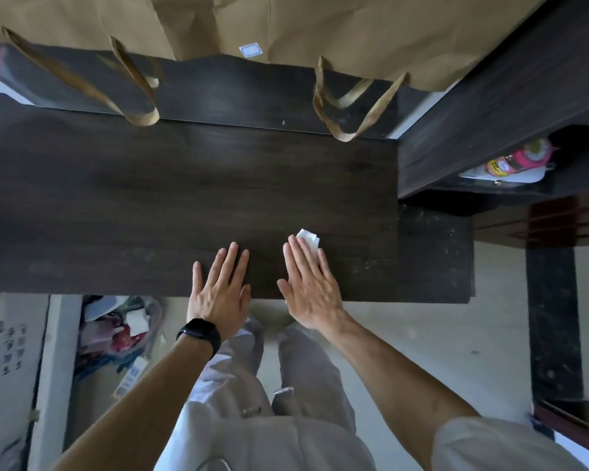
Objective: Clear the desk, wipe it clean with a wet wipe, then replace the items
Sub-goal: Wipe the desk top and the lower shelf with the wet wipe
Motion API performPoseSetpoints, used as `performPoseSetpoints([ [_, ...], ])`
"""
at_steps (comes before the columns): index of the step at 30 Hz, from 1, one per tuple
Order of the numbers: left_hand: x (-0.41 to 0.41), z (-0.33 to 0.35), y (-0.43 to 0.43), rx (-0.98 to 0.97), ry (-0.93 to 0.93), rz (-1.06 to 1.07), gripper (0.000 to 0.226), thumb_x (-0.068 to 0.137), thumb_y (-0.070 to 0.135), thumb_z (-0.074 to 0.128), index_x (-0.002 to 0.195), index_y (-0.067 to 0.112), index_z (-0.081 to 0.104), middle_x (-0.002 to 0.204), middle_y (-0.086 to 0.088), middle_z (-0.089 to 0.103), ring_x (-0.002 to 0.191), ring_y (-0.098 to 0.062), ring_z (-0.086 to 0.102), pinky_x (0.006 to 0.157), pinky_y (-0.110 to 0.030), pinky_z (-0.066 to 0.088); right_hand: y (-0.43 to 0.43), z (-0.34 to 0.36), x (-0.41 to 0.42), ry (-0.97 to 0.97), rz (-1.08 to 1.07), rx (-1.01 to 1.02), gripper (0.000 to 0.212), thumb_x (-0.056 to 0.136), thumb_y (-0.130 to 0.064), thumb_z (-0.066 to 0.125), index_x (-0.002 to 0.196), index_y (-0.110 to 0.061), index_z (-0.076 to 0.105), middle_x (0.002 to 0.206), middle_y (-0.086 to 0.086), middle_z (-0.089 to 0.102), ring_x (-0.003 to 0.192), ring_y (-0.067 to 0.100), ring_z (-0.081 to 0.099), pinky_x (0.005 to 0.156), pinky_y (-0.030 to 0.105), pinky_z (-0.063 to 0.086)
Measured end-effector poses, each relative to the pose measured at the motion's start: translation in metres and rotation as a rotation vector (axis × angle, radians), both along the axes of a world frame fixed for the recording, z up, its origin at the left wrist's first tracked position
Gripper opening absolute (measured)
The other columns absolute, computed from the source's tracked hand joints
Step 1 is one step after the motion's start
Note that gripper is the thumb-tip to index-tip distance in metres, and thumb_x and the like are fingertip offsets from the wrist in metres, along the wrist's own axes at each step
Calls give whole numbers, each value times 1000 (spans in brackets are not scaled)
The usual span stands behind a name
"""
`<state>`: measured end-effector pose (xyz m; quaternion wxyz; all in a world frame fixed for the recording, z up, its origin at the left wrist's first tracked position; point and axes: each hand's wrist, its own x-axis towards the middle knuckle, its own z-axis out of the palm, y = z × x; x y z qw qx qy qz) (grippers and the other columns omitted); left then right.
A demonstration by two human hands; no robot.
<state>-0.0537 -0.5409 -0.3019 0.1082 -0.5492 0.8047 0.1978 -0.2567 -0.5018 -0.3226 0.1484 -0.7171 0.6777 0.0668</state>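
My right hand (pixel 310 287), fingers straight, presses the wet wipe (pixel 308 236) on the bench (pixel 150 198); left hand (pixel 221 290) lies open just left of the wipe; bench runs long leftward.

Pale grey floor (pixel 439 334) fills the lower right of the frame, beyond the near edge of my dark wood desk (pixel 150 198), which spans the middle. Along the top, a raised shelf (pixel 235 96) of the same dark wood carries brown paper bags (pixel 354 25), their handles hanging over its edge. At upper right a dark wooden cabinet (pixel 490 96) stands just beside the desk. At lower left I see a heap of clutter (pixel 116 331) on the floor. The light is soft and dim.
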Motion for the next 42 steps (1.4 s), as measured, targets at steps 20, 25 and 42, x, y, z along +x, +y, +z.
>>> performPoseSetpoints([
  [20,-96,19,29,28,-41,0,61,101,40,21,157,21,10,165,0,6,152,-20,7,119,-56,7,18,-3,-57,-83,-1043,37,78,100,-53,15,155,0,-2,162,24,-9,150,36,-13,121,55,0],
  [25,-90,22,20,6,-50,-42,62,102,39,31,157,22,10,165,1,4,152,-19,5,119,-55,5,-12,-5,-82,-88,-1055,47,76,100,-52,8,154,-2,-10,163,19,-12,151,31,-14,121,55,0],
  [42,14,2,-12,-3,-52,-297,60,100,39,34,157,28,17,164,3,14,150,-22,18,116,-59,16,49,-14,-27,-10,-1204,-39,73,101,-50,7,154,-2,-8,164,16,-10,152,28,-11,121,56,9],
])
